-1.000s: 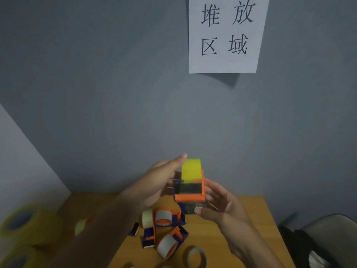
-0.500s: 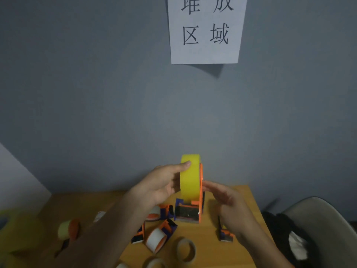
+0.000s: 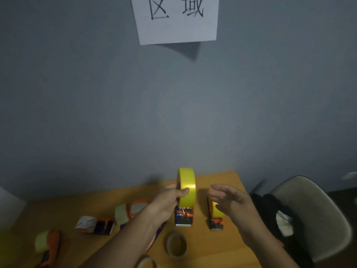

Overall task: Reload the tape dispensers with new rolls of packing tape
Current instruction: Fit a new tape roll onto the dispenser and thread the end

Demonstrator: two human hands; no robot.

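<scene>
A blue and orange tape dispenser (image 3: pixel 184 217) stands upright on the wooden table (image 3: pixel 228 182), loaded with a yellow tape roll (image 3: pixel 187 188). My left hand (image 3: pixel 170 200) grips that roll from the left, thumb on its front face. My right hand (image 3: pixel 229 198) hovers just right of it, fingers relaxed and holding nothing. Behind my right hand stands a second dispenser (image 3: pixel 216 219) with a yellow roll, partly hidden.
Several dispensers with near-empty whitish rolls (image 3: pixel 94 224) lie to the left. Cardboard cores (image 3: pixel 176 246) lie near the front. A chair (image 3: pixel 313 215) with dark cloth stands to the right. A paper sign (image 3: pixel 175 18) hangs on the grey wall.
The loaded dispenser has come down from mid-air to stand on the table. My right hand has let go of it and moved off to the right. The camera tilted downward.
</scene>
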